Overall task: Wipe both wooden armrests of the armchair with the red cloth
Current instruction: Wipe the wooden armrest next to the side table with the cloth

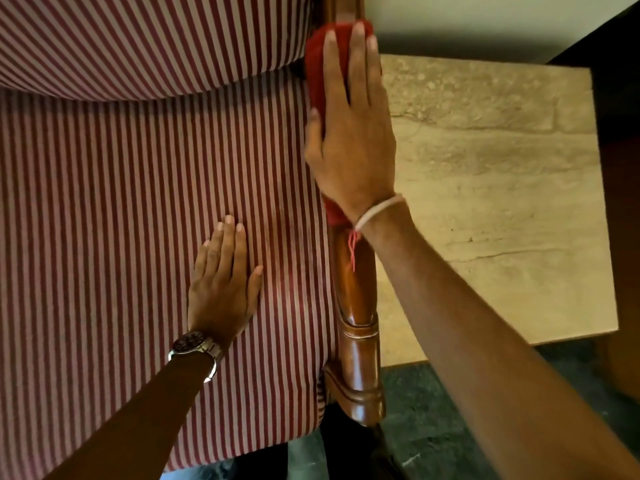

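Note:
The armchair has a red-and-white striped seat cushion [138,202] and a polished wooden right armrest [356,306] running up the middle of the view. A red cloth [322,60] lies along the far part of that armrest. My right hand [353,126] presses flat on the cloth, fingers stretched out toward the chair back. My left hand [221,282], with a wristwatch, rests flat on the seat cushion beside the armrest, fingers apart and holding nothing. The other armrest is out of view.
The striped back cushion [138,36] sits at the top left. To the right of the armrest is beige stone floor [502,202], with dark green floor [426,427] nearer me. A dark piece of furniture [620,168] borders the right edge.

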`<state>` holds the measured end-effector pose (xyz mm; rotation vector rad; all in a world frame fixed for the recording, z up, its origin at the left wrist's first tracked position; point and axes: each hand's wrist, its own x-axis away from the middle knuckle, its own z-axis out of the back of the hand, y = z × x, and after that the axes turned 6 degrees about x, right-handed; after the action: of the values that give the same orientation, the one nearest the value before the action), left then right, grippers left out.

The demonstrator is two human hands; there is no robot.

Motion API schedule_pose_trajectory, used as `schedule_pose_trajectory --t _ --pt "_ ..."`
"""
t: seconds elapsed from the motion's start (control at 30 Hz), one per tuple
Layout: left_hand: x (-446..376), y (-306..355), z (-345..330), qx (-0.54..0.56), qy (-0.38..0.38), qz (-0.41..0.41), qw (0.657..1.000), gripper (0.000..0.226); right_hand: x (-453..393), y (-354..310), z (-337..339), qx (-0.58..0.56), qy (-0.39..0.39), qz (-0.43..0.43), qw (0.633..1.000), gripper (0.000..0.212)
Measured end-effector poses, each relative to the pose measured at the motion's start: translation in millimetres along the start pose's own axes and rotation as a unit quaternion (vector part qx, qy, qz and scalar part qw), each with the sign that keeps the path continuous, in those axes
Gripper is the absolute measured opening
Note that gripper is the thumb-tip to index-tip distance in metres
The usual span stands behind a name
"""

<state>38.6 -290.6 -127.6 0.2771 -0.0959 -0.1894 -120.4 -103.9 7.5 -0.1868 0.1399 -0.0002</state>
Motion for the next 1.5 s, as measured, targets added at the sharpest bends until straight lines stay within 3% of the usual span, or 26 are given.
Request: schedule_pose_trajectory --t 0.07,0.23,0.3,0.6,0.7,0.8,0.87,1.07,1.13,1.37,1.5 --pt "-2 -1 -1 0.006 0.001 -0.002 1.0 0.064 -5 0 -2 0.014 0.012 -0.011 1.0 0.061" --pt "6 -2 -2 0.008 0.001 0.004 1.0 0.065 130 -10 23 0.005 -0.07 -0.018 0.997 0.066" --pt "9 0 -2 0.008 -0.001 0.003 1.0 0.065 148 -10 25 0.017 -0.074 -0.022 0.997 0.068" --pt "4 2 -3 0.03 0.009 0.001 1.0 0.064 -45 -3 -11 0.024 0.006 -0.05 0.998 0.066" --pt "-4 -1 1 0.03 0.016 0.008 0.999 0.064 21 -10 3 0.022 0.001 -0.026 0.999 0.064" --pt "1 1 0 0.029 0.014 0.006 0.999 0.064 132 -17 24 0.029 -0.077 -0.035 0.996 0.067" --pt "5 5 -3 0.035 0.007 0.008 0.999 0.064 150 -13 28 0.044 -0.08 -0.045 0.995 0.068" --pt "-5 1 -1 0.029 -0.002 0.015 0.999 0.065 -30 -12 -3 0.042 -0.003 -0.042 0.998 0.068" --pt "-4 -1 1 0.028 -0.003 0.011 1.0 0.065 -46 -13 -8 0.035 0.017 -0.052 0.998 0.068" --pt "3 3 0 0.036 0.001 0.007 0.999 0.066 172 -15 31 0.028 -0.09 -0.052 0.994 0.07" --pt "7 10 -4 0.039 -0.015 0.013 0.999 0.066 123 -9 20 0.066 -0.08 -0.068 0.992 0.073"
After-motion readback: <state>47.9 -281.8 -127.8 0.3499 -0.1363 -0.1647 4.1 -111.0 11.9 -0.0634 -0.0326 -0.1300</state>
